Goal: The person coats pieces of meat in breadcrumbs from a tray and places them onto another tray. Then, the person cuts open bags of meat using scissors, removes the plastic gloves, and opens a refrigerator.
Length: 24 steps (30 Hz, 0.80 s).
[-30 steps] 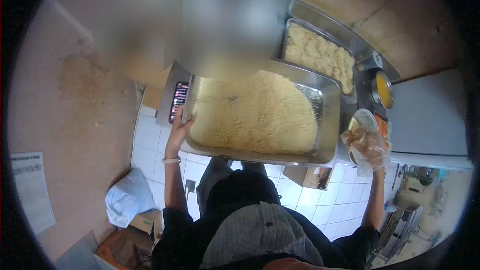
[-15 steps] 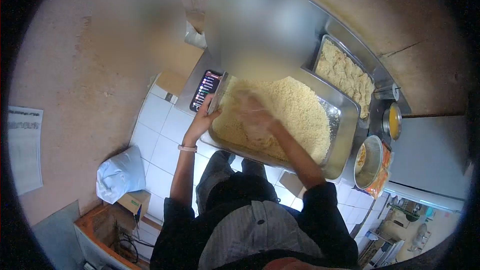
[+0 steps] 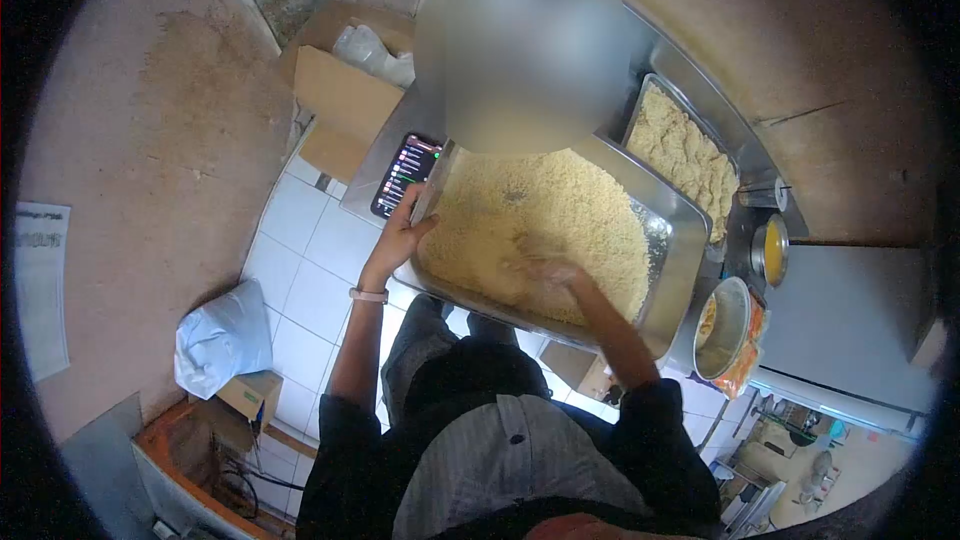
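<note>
A deep metal tray [image 3: 682, 265] holds a broad heap of pale yellow breadcrumbs [image 3: 590, 205]. My left hand [image 3: 402, 233] grips the tray's left edge, thumb over the rim. Low in the crumbs, near the tray's front side, is my right hand [image 3: 552, 275]; motion smears its fingers, so I cannot tell whether anything is in them. Beside my left hand lies a phone [image 3: 406, 175] with its screen lit. Behind the tray, to the right, a second metal tray [image 3: 632, 120] carries crumb-coated pieces [image 3: 685, 155]. A round blur covers the far part of the crumb tray.
On the right stand a metal bowl [image 3: 738, 340] with some food inside, a smaller bowl of yellow liquid [image 3: 774, 250] and a metal cup [image 3: 765, 194]. An orange packet [image 3: 745, 365] lies by the large bowl. Cardboard box [image 3: 345, 100] and white sack [image 3: 228, 340] are at left.
My right hand has moved toward the tray's front and slightly right through the crumbs, leaving a dip farther back. My left hand keeps hold of the tray's edge.
</note>
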Each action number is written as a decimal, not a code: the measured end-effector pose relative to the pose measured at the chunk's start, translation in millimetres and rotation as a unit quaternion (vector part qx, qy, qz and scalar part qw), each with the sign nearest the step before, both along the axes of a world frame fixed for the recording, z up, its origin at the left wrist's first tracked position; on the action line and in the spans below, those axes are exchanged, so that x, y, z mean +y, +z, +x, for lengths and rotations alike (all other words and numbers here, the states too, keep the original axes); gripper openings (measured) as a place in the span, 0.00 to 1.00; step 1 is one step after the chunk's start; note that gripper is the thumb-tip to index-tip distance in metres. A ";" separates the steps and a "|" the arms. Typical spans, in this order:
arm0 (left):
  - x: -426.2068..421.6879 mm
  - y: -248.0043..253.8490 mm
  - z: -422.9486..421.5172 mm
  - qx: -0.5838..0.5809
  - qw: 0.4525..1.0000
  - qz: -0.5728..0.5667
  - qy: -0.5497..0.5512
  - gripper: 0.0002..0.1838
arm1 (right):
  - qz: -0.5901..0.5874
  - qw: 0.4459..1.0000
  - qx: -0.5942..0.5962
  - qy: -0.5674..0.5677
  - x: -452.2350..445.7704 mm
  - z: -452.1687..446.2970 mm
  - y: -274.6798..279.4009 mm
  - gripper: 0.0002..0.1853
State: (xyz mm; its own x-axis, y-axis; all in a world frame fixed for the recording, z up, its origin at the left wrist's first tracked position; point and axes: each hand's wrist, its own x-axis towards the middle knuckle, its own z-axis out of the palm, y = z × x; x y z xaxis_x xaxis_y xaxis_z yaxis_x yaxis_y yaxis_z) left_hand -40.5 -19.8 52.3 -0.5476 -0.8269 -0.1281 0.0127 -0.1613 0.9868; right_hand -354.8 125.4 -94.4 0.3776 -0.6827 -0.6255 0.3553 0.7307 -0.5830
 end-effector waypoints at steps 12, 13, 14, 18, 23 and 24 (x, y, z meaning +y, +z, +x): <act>-5.5 -19.5 2.6 -0.030 0.997 -0.065 -0.017 0.21 | -0.228 0.663 0.573 0.424 -60.2 106.2 200.6 0.25; -5.3 -18.8 3.4 -0.030 0.997 -0.065 -0.017 0.21 | -0.238 0.632 0.574 0.464 -62.3 128.4 202.2 0.25; -5.1 -17.9 3.4 -0.028 0.997 -0.067 -0.015 0.22 | -0.266 0.572 0.577 0.519 -63.3 150.4 194.8 0.23; -0.8 5.3 2.8 0.023 1.000 0.010 -0.016 0.23 | -0.186 0.670 0.690 0.201 -58.2 188.9 127.9 0.23; -5.7 -7.8 2.3 -0.023 0.999 -0.041 0.001 0.23 | -0.296 0.711 0.606 0.198 -88.0 127.3 119.6 0.27; -4.7 -9.0 2.8 -0.011 0.999 -0.021 -0.024 0.23 | -0.289 0.658 0.651 0.244 -90.7 118.0 115.2 0.27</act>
State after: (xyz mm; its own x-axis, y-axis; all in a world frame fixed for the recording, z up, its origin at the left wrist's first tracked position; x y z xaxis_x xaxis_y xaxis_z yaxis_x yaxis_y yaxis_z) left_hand -37.7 -24.5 43.2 -0.5841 -0.8047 -0.1062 -0.0151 -0.1200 0.9927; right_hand -236.9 34.7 20.8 0.0414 -0.9448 -0.3250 -0.9147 0.0950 -0.3927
